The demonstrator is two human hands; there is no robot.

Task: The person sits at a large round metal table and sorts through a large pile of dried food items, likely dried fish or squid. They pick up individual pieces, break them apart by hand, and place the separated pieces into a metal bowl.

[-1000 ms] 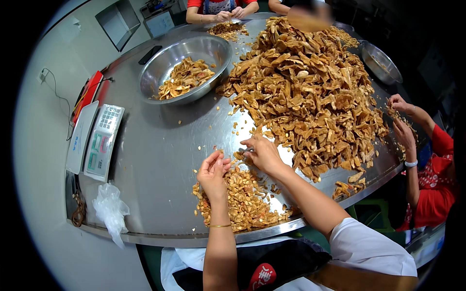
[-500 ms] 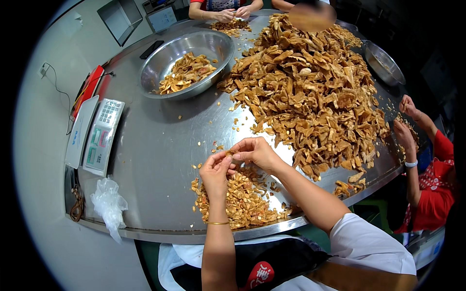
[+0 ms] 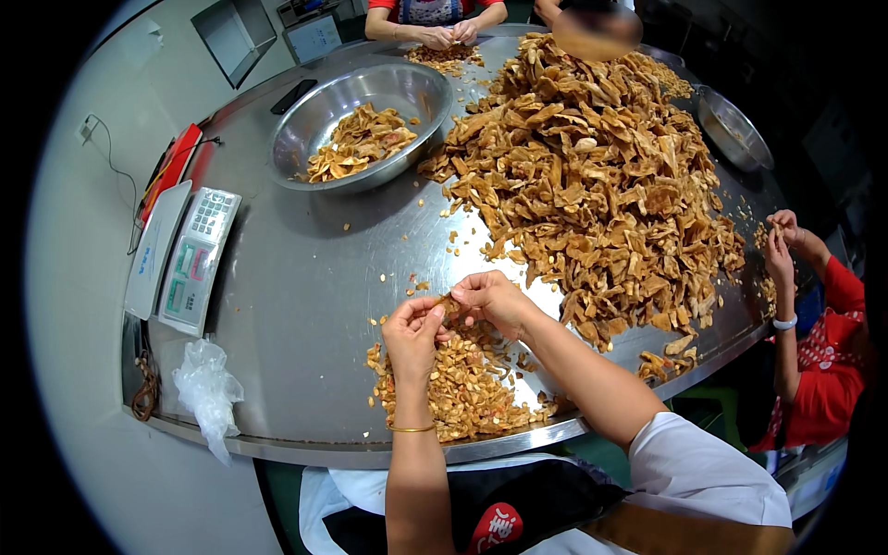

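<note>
My left hand [image 3: 412,338] and my right hand [image 3: 498,303] meet over the near part of the metal table [image 3: 296,314]. Pinched between the fingertips of both is a small brown dried piece [image 3: 448,303], partly covered by the fingers. Beneath and beside my left hand spreads a low pile of small yellow-brown bits [image 3: 472,393], a few of them reddish. Beyond my right hand rises a large heap of dried brown slices [image 3: 601,185]. Larger slices [image 3: 363,141] of similar look lie in a wide metal bowl [image 3: 287,171] at the far left.
At the left edge stand a scale [image 3: 196,264] and a clear plastic bag [image 3: 209,393]. A dark phone [image 3: 294,96] lies behind the bowl. Another metal bowl [image 3: 733,129] sits far right. Co-workers' hands [image 3: 450,35] are busy at the far side, others [image 3: 783,245] at the right.
My hands have stayed together over the pile; the right one sits slightly lower in view, its fingers shifted on the piece. The co-worker's hands at the right have come together.
</note>
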